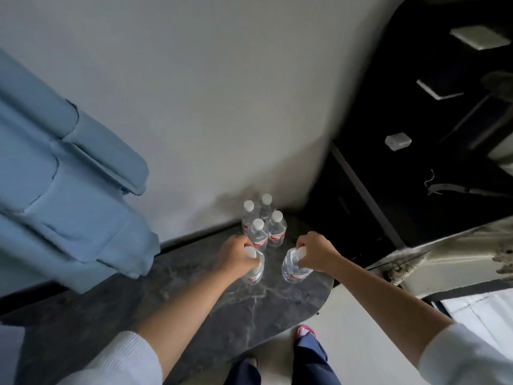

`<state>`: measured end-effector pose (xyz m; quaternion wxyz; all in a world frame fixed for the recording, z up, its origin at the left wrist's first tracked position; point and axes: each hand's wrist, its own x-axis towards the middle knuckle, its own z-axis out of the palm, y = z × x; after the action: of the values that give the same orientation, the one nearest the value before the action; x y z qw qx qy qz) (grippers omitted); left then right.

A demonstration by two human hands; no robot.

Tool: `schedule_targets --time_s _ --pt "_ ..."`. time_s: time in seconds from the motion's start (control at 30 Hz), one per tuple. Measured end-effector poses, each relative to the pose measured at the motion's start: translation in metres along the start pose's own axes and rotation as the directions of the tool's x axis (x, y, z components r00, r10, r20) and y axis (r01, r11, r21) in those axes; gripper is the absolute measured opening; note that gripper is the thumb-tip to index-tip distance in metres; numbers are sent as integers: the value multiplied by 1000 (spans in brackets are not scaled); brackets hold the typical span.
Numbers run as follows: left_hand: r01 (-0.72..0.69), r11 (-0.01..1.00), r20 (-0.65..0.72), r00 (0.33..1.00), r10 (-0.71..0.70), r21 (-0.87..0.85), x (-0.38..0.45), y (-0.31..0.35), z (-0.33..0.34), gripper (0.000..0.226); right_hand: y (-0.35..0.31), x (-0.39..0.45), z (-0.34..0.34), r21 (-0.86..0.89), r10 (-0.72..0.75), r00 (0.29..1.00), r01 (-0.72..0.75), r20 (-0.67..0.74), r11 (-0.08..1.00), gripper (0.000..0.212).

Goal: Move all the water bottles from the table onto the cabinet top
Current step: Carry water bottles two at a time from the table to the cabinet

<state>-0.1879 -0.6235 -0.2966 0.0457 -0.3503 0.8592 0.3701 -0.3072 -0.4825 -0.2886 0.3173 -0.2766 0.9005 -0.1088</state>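
Four upright water bottles (262, 223) stand close together at the far end of the dark marble desk (236, 301), near a blue sofa (63, 190). In front of them, the left hand (236, 252) grips one bottle (254, 269) by its neck, and the right hand (316, 252) grips another bottle (293, 269).

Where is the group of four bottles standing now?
The four upright bottles stand at the far end of the dark marble table, near the wall, just beyond both hands.
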Motion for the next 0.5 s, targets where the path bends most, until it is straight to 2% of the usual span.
schedule_targets --time_s 0.13,0.23,0.4,0.5 --pt "75 996 -7 997 -75 48 17 4 27 24 20 33 -4 -17 -33 998 34 46 999 33" --pt "55 995 46 997 -58 78 28 7 49 32 30 55 -5 -20 -68 993 70 92 997 35" --pt "7 987 2 1000 -7 160 51 0 75 32 40 89 -3 -50 -100 982 109 162 993 39" --pt "3 983 24 1000 -8 183 71 -7 88 35 42 108 5 -65 -132 968 149 212 987 42"
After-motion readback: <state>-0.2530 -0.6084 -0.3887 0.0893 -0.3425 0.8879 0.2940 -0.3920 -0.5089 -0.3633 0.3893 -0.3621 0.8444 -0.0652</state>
